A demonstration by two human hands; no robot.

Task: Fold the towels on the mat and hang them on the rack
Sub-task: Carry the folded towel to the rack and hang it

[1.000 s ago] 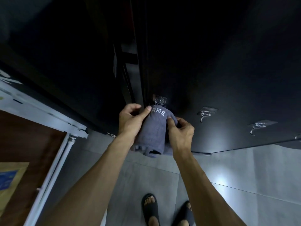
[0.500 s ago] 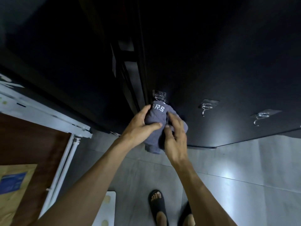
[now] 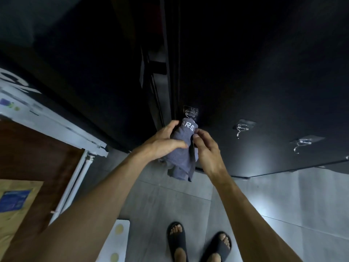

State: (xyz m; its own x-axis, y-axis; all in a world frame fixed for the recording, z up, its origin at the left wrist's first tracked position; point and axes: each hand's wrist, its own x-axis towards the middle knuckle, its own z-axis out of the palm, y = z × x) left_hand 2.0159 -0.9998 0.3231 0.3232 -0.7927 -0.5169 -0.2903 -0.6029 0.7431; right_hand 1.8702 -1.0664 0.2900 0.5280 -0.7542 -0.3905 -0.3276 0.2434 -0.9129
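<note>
A grey-blue towel (image 3: 182,157) with white lettering hangs bunched from the leftmost clear adhesive hook (image 3: 190,112) on a black panel. My left hand (image 3: 162,142) wraps around the towel's left side, thumb and fingers curled on the cloth. My right hand (image 3: 205,148) is at the towel's right edge, its thumb and fingertips pinching the fabric near the top. The towel's lower end dangles below both hands, above the grey tiled floor.
Two more metal hooks (image 3: 241,129) (image 3: 302,143) sit bare on the black panel (image 3: 264,82) to the right. A white frame (image 3: 79,165) and brown board lie at left. A white mat corner (image 3: 117,241) lies on the floor by my sandalled feet (image 3: 177,241).
Both hands slid along the towel hanging on the hook. The left hand dropped from the top to its middle, and the right thumb moved up beside the lettering.
</note>
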